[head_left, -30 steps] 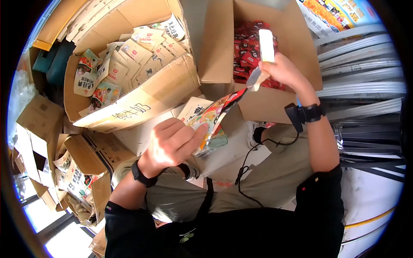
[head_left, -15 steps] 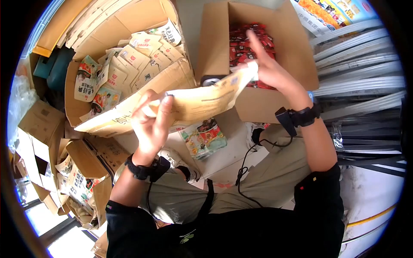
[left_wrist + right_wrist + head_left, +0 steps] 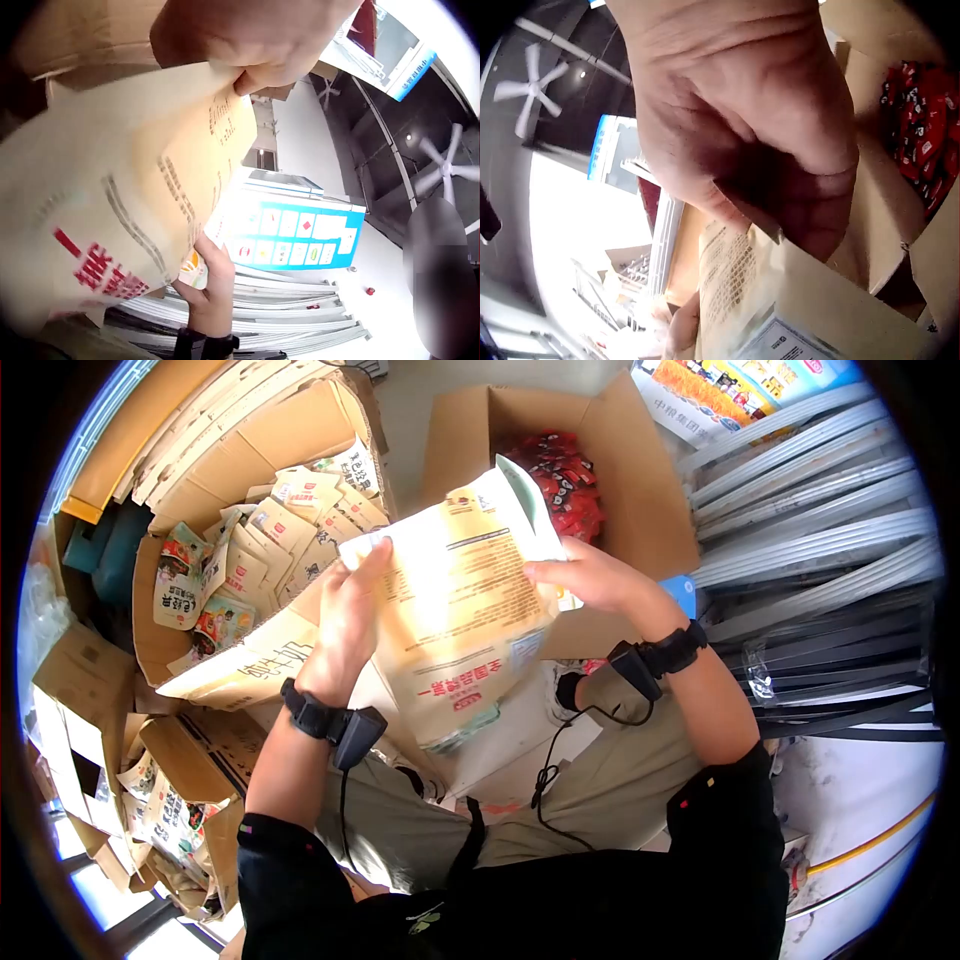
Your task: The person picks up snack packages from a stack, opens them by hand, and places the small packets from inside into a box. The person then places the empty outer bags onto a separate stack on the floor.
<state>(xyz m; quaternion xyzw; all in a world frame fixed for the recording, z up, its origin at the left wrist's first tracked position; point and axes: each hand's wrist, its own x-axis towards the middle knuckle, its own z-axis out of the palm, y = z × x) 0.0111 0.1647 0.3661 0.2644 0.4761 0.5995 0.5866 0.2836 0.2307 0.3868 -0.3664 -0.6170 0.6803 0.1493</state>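
Grasping a tan paper pouch (image 3: 460, 585) with 2 hands, holding it up in mid-air above the floor and the wearer's legs. Pinching its left edge, near a top corner, with the left hand (image 3: 352, 595), thumb on the near face; pinching the opposite edge with the right hand (image 3: 605, 578), thumb also in front. Showing the printed back broadside now, after slanting it sharply 0.5 s earlier; gripping with the right hand too, after spreading its fingers near the red packets (image 3: 562, 475). Probably meaning a steadier, 2-sided grip for the work in hand. Not telling clearly whether the pouch's top is open or sealed. Displaying rows of small dark print, a pale label block and larger red Chinese characters, blurring too much for sure reading. Reading "纯牛奶" (pure milk) in black on the left carton (image 3: 215, 682), "色经典" on the pouches (image 3: 270, 545) heaped inside it, and "中粮集团" on a colourful printed panel (image 3: 735, 390) at upper right. Keeping the red packets inside the right carton (image 3: 645, 490), lettering too small for reading.
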